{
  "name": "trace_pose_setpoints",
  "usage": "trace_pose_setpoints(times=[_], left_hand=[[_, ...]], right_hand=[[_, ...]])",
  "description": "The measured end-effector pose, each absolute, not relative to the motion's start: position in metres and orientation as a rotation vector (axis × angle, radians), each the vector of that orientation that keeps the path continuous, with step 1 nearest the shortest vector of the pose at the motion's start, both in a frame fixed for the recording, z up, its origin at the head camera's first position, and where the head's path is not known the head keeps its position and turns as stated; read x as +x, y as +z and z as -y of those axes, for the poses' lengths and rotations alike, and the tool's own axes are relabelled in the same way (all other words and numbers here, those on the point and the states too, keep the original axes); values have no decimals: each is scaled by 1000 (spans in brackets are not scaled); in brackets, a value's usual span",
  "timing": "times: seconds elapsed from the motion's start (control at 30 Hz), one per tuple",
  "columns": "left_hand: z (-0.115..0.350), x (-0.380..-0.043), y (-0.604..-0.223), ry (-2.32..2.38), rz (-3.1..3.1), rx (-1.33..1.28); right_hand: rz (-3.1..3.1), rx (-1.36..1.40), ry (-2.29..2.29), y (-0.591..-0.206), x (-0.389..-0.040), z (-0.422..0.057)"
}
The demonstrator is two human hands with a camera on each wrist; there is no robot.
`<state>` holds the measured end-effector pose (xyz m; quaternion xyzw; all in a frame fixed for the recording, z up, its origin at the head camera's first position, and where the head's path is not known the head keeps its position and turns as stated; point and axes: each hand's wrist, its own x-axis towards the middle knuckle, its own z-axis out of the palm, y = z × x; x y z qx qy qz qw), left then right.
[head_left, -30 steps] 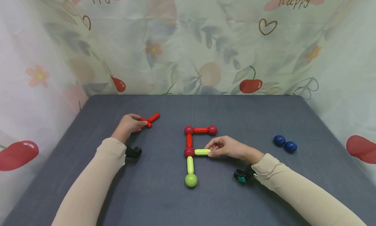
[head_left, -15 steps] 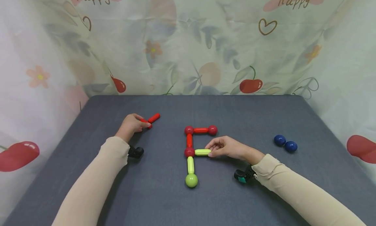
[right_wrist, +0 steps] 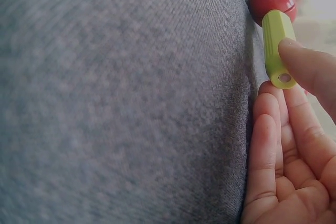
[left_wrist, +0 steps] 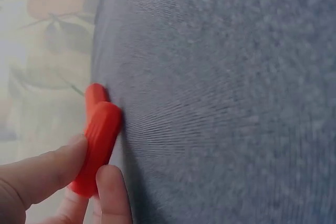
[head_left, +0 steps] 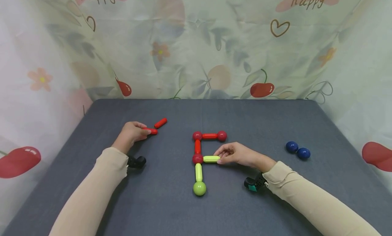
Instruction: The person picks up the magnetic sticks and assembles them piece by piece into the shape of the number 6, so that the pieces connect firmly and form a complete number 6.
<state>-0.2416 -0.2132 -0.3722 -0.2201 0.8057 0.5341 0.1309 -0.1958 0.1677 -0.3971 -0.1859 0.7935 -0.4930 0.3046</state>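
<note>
My left hand [head_left: 129, 134] pinches a red magnetic rod [head_left: 152, 130] between thumb and fingers at the table's left side. A second red rod [head_left: 160, 123] lies just behind it. In the left wrist view the held rod [left_wrist: 102, 137] overlaps that other one. My right hand [head_left: 240, 155] pinches the free end of a yellow-green magnetic rod [head_left: 211, 159]. This rod's other end meets a red ball [head_left: 197, 158] in an F-shaped figure. Below that ball, another yellow-green rod [head_left: 198, 172] leads to a green ball [head_left: 199, 188]. In the right wrist view, the gripped rod [right_wrist: 277, 43] shows a metal disc.
The figure's upper part has an upright red rod [head_left: 197, 146], a corner red ball [head_left: 197, 136], a level red rod [head_left: 209, 136] and an end ball [head_left: 222, 136]. Two blue balls [head_left: 297, 150] lie at the right. A printed curtain [head_left: 196, 42] hangs behind the dark table [head_left: 171, 212].
My left hand has turned its red rod and drawn it slightly toward me and left, apart from the other red rod. My right hand has stayed in place on the yellow-green rod.
</note>
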Motion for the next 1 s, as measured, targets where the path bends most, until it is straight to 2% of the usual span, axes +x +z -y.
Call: trace_pose_setpoints(times=[0.23, 0.53, 1.0], left_hand=[[209, -224, -356, 1601, -2281, -406], [157, -185, -340, 1565, -2375, -17], [70, -129, -359, 1463, -2162, 395]], right_hand=[[-2111, -486, -1298, -397, -196, -167], [-2103, -513, -1304, -398, -197, -168], [-2100, -534, -1313, -397, -196, -167]])
